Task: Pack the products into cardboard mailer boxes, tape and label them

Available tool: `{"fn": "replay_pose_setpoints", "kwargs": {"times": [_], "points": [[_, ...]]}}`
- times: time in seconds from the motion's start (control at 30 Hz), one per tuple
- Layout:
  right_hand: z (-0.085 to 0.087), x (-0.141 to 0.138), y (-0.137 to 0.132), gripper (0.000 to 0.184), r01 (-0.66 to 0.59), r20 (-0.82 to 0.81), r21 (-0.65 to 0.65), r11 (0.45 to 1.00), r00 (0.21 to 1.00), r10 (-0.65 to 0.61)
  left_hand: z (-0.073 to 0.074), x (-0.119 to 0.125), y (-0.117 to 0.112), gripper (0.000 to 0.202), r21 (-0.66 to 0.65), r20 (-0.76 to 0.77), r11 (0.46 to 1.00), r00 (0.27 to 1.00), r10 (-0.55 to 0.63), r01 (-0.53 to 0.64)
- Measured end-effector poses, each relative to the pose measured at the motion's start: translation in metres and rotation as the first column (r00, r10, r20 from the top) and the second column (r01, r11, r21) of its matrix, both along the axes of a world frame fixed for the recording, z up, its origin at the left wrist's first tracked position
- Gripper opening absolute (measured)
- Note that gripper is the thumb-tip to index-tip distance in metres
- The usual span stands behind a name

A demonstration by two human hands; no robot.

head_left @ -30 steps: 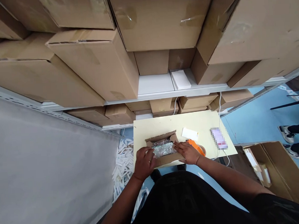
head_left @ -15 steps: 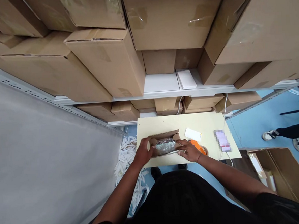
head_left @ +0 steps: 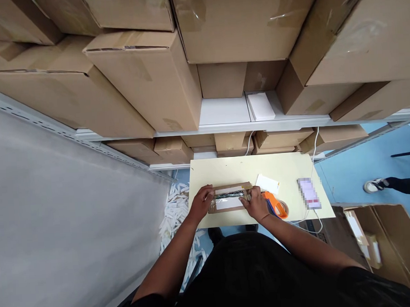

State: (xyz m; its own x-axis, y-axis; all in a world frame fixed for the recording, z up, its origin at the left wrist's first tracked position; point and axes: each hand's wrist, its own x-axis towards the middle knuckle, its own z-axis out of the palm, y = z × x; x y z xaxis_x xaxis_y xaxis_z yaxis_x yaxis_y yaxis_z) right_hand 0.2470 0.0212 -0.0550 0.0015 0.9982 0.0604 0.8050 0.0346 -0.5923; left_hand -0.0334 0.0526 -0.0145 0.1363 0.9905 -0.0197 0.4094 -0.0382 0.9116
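On the pale yellow table [head_left: 223, 168] lies a small cardboard box [head_left: 228, 203], its two long flaps folded inward and a narrow gap left between them. Through that gap a shiny bubble-wrapped item [head_left: 229, 194] shows; its kind is hidden. My left hand [head_left: 201, 204] grips the box's left end, fingers bent over the edge. At the opposite end my right hand [head_left: 257, 205] is closed on the box's right side, with fingertips on the flaps. An orange tape dispenser [head_left: 276, 205] lies just right of my right hand.
A white card [head_left: 267, 184] and a blurred-out phone [head_left: 309, 193] with a cable rest to the right. Shelves of cardboard boxes [head_left: 145, 78] rise beyond the table. White paper strips [head_left: 176, 208] litter the floor at left; a large open carton [head_left: 387, 239] stands at right.
The box's long flaps have come down over the bubble-wrapped item. My right hand has shifted from inside the box to its right end. The view has moved slightly.
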Motion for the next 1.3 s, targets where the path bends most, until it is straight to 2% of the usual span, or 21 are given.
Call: {"fn": "replay_pose_setpoints", "kwargs": {"times": [0.1, 0.2, 0.3, 0.37, 0.47, 0.53, 0.67, 0.77, 0.83, 0.9, 0.97, 1.03, 1.1, 1.23, 1.3], "points": [[0.000, -0.001, 0.001, 0.034, 0.057, 0.004, -0.019, 0.998, 0.998, -0.057, -0.008, 0.007, -0.002, 0.026, 0.059, -0.102, 0.997, 0.993, 0.052, -0.046], [0.009, 0.008, -0.001, 0.035, 0.079, -0.067, -0.084, 0.993, 0.994, -0.085, -0.016, 0.013, -0.004, 0.018, 0.123, -0.201, 0.991, 0.977, 0.069, -0.045], [0.021, 0.038, -0.014, 0.025, 0.032, -0.102, -0.101, 0.994, 0.994, -0.042, -0.024, 0.015, -0.004, 0.017, 0.162, -0.277, 0.987, 0.959, 0.050, -0.004], [0.022, 0.064, -0.029, 0.024, 0.018, 0.032, -0.096, 0.995, 0.999, -0.015, -0.028, 0.015, -0.004, 0.018, 0.176, -0.311, 0.984, 0.950, 0.037, 0.019], [0.010, 0.095, -0.054, 0.031, 0.024, 0.287, -0.204, 0.979, 0.957, 0.036, -0.030, 0.015, -0.003, 0.022, 0.189, -0.352, 0.981, 0.936, 0.032, 0.038], [-0.006, 0.102, -0.066, 0.032, 0.051, 0.377, -0.282, 0.958, 0.924, 0.061, -0.028, 0.015, -0.004, 0.026, 0.204, -0.382, 0.977, 0.924, 0.023, 0.060], [-0.031, 0.098, -0.078, 0.029, 0.175, 0.459, -0.339, 0.924, 0.888, 0.001, -0.018, 0.019, -0.008, 0.029, 0.235, -0.495, 0.960, 0.869, -0.016, 0.152], [-0.039, 0.103, -0.080, 0.040, 0.280, 0.476, -0.326, 0.903, 0.874, -0.099, -0.011, 0.024, -0.013, 0.028, 0.177, -0.570, 0.949, 0.813, -0.118, 0.261], [-0.041, 0.110, -0.081, 0.042, 0.320, 0.476, -0.333, 0.887, 0.869, -0.135, -0.007, 0.029, -0.017, 0.027, 0.121, -0.581, 0.946, 0.794, -0.178, 0.301], [-0.041, 0.119, -0.081, 0.036, 0.303, 0.457, -0.352, 0.886, 0.881, -0.120, -0.004, 0.034, -0.020, 0.029, 0.092, -0.575, 0.966, 0.805, -0.147, 0.242], [-0.039, 0.125, -0.080, 0.033, 0.278, 0.409, -0.355, 0.893, 0.905, -0.119, 0.001, 0.038, -0.023, 0.028, 0.086, -0.530, 0.989, 0.846, -0.060, 0.124], [-0.032, 0.129, -0.081, 0.034, 0.293, 0.309, -0.345, 0.892, 0.933, -0.186, 0.006, 0.040, -0.024, 0.023, 0.081, -0.445, 0.996, 0.896, 0.011, 0.027], [-0.017, 0.132, -0.082, 0.034, 0.318, 0.167, -0.371, 0.872, 0.947, -0.274, 0.011, 0.040, -0.025, 0.020, 0.070, -0.353, 0.997, 0.935, 0.042, -0.018], [0.034, 0.128, -0.077, 0.032, 0.324, -0.144, -0.467, 0.823, 0.890, -0.432, 0.012, 0.036, -0.026, 0.023, 0.054, -0.201, 0.997, 0.977, 0.064, -0.054], [0.060, 0.116, -0.062, 0.037, 0.241, -0.295, -0.463, 0.853, 0.866, -0.405, 0.011, 0.035, -0.027, 0.026, 0.036, -0.126, 0.997, 0.989, 0.077, -0.073]]}}
